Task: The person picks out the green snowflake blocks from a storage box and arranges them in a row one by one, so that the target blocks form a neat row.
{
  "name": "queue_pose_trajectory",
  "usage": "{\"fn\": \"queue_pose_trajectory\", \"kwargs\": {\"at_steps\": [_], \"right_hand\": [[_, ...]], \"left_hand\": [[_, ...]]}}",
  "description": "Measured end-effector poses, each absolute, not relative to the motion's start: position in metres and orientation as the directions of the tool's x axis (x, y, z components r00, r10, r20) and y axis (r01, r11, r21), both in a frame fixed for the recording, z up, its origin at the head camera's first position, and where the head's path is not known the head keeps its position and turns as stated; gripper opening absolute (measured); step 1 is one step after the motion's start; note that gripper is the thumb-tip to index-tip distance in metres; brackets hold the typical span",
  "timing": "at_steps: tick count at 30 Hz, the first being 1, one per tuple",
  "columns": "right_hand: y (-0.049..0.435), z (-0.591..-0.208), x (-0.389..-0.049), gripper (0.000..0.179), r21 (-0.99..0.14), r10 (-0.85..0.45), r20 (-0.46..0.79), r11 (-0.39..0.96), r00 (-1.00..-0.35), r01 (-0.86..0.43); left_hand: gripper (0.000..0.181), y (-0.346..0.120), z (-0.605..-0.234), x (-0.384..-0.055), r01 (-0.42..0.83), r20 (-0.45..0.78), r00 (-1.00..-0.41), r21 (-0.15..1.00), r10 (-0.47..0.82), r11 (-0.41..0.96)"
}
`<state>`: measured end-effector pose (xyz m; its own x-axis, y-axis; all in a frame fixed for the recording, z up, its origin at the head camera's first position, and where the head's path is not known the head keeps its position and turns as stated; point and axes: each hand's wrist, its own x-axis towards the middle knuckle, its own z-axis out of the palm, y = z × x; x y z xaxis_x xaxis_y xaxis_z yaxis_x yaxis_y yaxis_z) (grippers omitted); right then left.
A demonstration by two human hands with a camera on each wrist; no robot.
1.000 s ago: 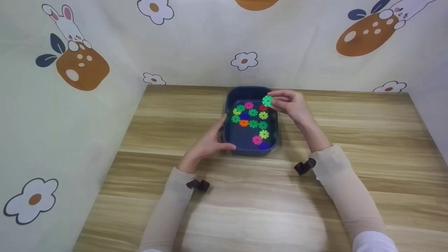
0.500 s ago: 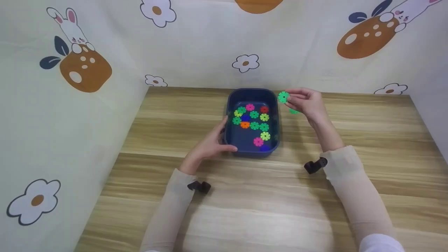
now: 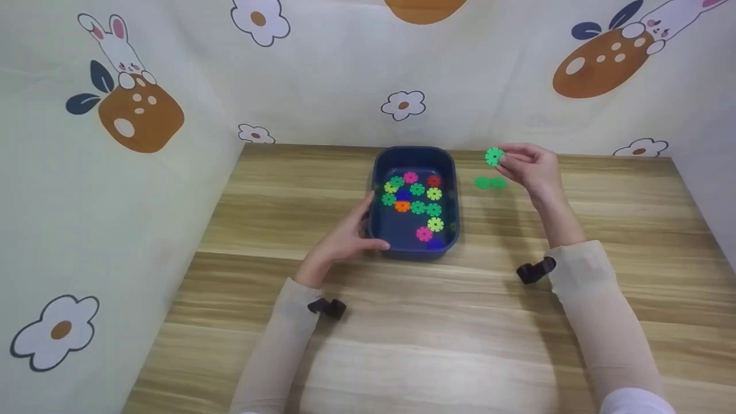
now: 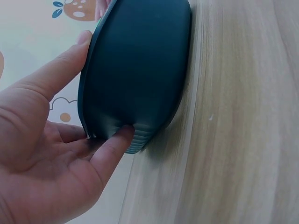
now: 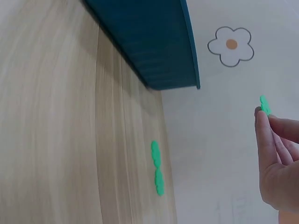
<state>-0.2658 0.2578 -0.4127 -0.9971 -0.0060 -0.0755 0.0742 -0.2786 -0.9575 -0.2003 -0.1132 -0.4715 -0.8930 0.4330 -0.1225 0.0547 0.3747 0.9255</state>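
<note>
Head view: a green disc [image 3: 493,156] is pinched by the right hand [image 3: 536,171] at two o'clock from the blue tub [image 3: 414,254], held at eight by the left hand [image 3: 347,234]; unloading seems in hand, lowering near two tabletop discs [image 3: 482,183] probably called for.

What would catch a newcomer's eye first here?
Probably the dark blue bin of bright, notched discs, its near left corner held by the left hand. Right of it, the right hand pinches a green disc above the table, where two green pieces lie side by side.
</note>
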Motion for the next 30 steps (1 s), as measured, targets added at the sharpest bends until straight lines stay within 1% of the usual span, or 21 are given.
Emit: {"fn": "queue_pose_trajectory", "kwargs": {"at_steps": [5, 12, 16, 19, 26, 30], "right_hand": [[0.270, -0.417, -0.268, 0.018, -0.952, 0.035, -0.109, -0.292, -0.993, 0.094], [0.280, -0.423, -0.268, 0.018, -0.969, 0.103, -0.156, -0.211, -0.982, 0.132], [0.286, -0.426, -0.269, 0.017, -0.963, 0.122, -0.177, -0.225, -0.977, 0.147], [0.289, -0.429, -0.270, 0.017, -0.969, 0.147, -0.188, -0.191, -0.971, 0.159], [0.298, -0.436, -0.271, 0.015, -0.961, 0.161, -0.231, -0.195, -0.960, 0.198], [0.302, -0.440, -0.272, 0.016, -0.959, 0.163, -0.256, -0.170, -0.953, 0.229]], "left_hand": [[0.113, -0.113, -0.472, -0.200, 0.070, -0.116, -0.896, 0.916, 0.429, 0.395], [0.113, -0.113, -0.472, -0.199, 0.082, -0.106, -0.896, 0.914, 0.430, 0.397], [0.114, -0.114, -0.471, -0.199, 0.085, -0.099, -0.893, 0.921, 0.439, 0.381], [0.114, -0.114, -0.472, -0.200, 0.077, -0.100, -0.890, 0.929, 0.445, 0.363], [0.114, -0.114, -0.472, -0.201, 0.077, -0.105, -0.891, 0.924, 0.442, 0.375], [0.114, -0.114, -0.472, -0.200, 0.065, -0.114, -0.893, 0.924, 0.434, 0.378]]}}
